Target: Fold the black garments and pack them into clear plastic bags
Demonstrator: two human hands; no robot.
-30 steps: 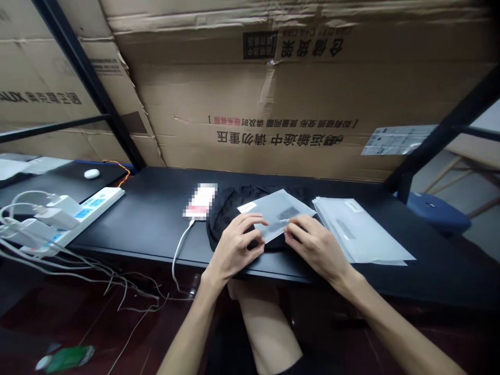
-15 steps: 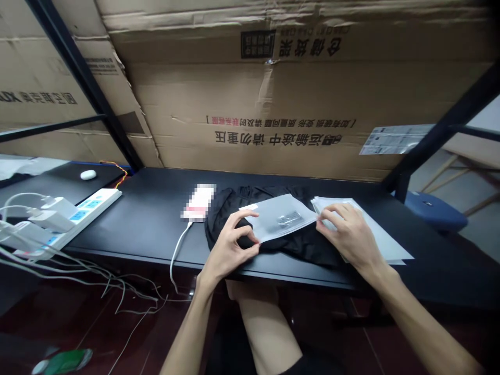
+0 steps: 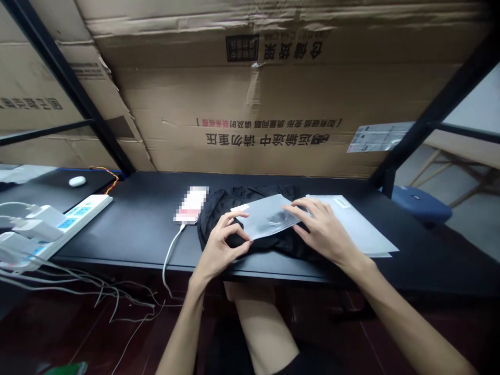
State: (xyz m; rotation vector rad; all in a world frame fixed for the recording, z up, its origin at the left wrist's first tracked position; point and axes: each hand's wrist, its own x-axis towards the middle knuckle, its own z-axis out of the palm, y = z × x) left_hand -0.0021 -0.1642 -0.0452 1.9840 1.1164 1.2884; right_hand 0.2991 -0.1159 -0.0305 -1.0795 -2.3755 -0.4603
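My left hand [image 3: 224, 240] pinches the near left corner of a frosted plastic bag [image 3: 260, 216] between thumb and a finger, the index finger raised along its left edge. The bag lies over crumpled black cloth [image 3: 214, 208], with a white label at its far left corner and a shiny, dark-looking patch in its middle. Over the bag's right end, my right hand [image 3: 322, 226] has its thumb and fingers apart, the fingertips touching the plastic. Part of that end is hidden under the hand. Right of it lies a stack of similar frosted bags [image 3: 361, 229].
On the black table [image 3: 148, 224] a blurred-out phone [image 3: 191, 204] is plugged into a white cable [image 3: 169, 260]. A power strip [image 3: 94, 205] with chargers stands at the left. Cardboard [image 3: 250, 99] walls off the back; a blue stool [image 3: 422, 203] is beyond the right end.
My right hand has moved left from the bag's right corner onto its top, and its fingers have spread. The left hand keeps its pinch. The view has shifted slightly.
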